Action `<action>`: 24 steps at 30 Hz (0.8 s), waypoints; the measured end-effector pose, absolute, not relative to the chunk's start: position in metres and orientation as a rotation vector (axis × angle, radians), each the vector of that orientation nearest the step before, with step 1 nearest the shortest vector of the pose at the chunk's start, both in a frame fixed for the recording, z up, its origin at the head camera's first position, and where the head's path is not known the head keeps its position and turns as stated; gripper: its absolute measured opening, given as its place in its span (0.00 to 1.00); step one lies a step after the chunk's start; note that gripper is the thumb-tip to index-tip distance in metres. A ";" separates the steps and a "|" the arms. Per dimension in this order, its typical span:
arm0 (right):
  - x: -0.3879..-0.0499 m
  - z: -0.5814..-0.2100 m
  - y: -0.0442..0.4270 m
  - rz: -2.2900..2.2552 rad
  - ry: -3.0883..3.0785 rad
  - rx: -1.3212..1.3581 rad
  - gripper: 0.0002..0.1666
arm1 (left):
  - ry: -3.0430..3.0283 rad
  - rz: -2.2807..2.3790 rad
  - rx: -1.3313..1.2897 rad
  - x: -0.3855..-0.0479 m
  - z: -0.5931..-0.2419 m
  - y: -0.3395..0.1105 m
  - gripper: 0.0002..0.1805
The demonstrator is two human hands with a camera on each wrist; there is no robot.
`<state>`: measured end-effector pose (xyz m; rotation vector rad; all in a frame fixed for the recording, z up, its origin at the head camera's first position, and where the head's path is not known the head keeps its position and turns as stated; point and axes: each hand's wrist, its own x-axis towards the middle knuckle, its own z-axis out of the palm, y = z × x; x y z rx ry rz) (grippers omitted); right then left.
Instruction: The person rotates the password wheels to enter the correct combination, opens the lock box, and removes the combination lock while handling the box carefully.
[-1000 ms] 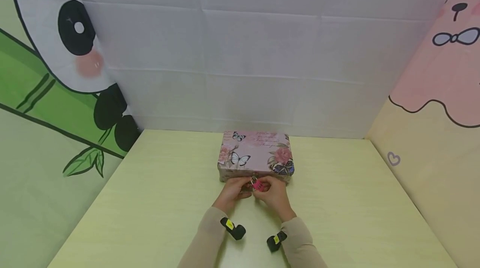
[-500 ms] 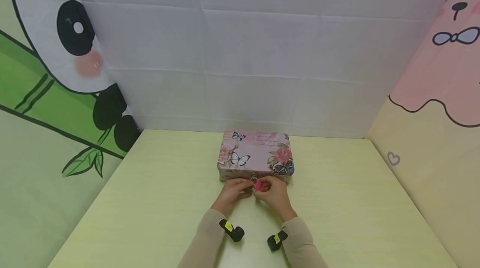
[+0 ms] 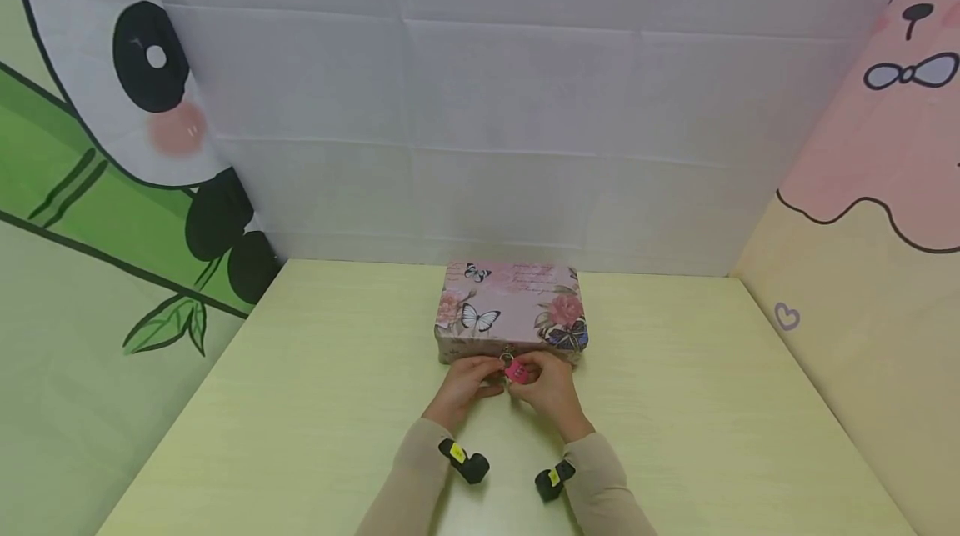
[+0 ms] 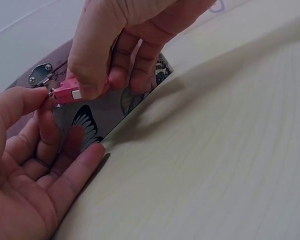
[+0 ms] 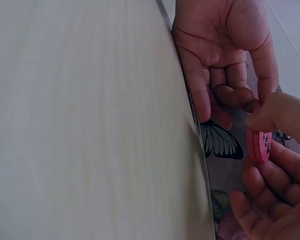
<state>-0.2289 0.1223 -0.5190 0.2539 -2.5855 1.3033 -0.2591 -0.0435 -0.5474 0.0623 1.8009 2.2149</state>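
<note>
A pink padlock [image 3: 516,372] with a silver shackle is at the front of a flowered, butterfly-printed box [image 3: 517,294]. Dark markings show along the padlock's face in the right wrist view, too small to read. My right hand [image 3: 553,393] pinches the padlock's body between thumb and fingers. From the other side, my left hand [image 3: 459,390] pinches the shackle end with thumb and forefinger, its other fingers spread against or near the box front. A metal clasp [image 4: 41,75] sits on the box just above the padlock. Fingers hide whether the shackle passes through it.
The box stands, lid down, on a pale yellow table [image 3: 337,403] near its back edge. Behind rises a white cloth wall [image 3: 510,119]. Printed side walls flank the table. Each wrist wears a small black camera [image 3: 472,468].
Both hands stay in nearly the same place, holding the padlock throughout. The padlock has shifted and tilted very slightly between the fingers. The box has not moved.
</note>
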 end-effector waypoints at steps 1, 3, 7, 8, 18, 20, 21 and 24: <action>-0.229 -0.519 0.122 1.300 -2.585 0.256 0.21 | 1.798 2.218 0.059 -0.259 -0.547 -0.044 0.09; -0.229 -0.520 0.122 1.306 -2.584 0.254 0.21 | 1.796 2.221 0.059 -0.259 -0.547 -0.044 0.09; -0.230 -0.522 0.123 1.363 -2.563 0.257 0.22 | 1.788 2.229 0.063 -0.259 -0.548 -0.045 0.10; -0.230 -0.523 0.123 1.393 -2.554 0.256 0.21 | 1.787 2.229 0.066 -0.259 -0.548 -0.045 0.10; -0.231 -0.531 0.128 1.720 -2.461 0.185 0.18 | 1.792 2.223 0.067 -0.256 -0.543 -0.045 0.12; -0.231 -0.533 0.129 1.793 -2.426 0.179 0.17 | 1.789 2.225 0.072 -0.256 -0.544 -0.045 0.12; -0.232 -0.534 0.129 1.831 -2.408 0.170 0.16 | 1.788 2.227 0.074 -0.256 -0.544 -0.046 0.12; -0.232 -0.536 0.130 1.933 -2.356 0.138 0.15 | 1.783 2.233 0.074 -0.257 -0.546 -0.045 0.12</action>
